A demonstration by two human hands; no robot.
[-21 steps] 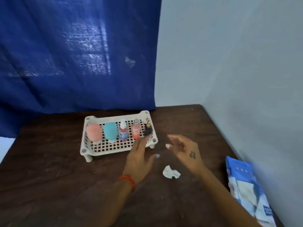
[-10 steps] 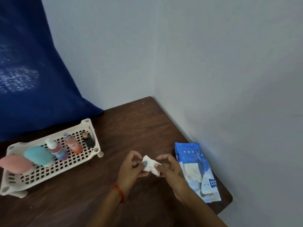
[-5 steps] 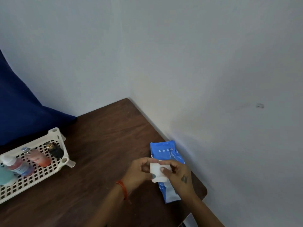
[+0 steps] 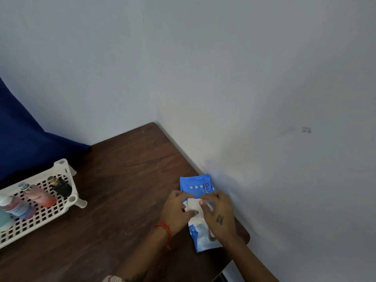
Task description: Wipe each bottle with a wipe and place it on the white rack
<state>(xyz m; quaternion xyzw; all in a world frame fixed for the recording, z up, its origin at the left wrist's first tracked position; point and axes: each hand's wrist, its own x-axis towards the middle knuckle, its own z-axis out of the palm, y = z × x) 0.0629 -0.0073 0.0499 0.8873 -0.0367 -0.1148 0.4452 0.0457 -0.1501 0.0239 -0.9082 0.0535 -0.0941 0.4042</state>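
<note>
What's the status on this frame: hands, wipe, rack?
Left hand and right hand both pinching the white wipe over the blue wipe pack. Bottles lined up on the white rack. Nothing in the way.

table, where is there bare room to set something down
The widest bare patch of table lies between the rack and the wipe pack, running back to the far corner. The near strip in front of the rack is bare too. The right edge is crowded: both hands hold a wipe over the pack.
</note>
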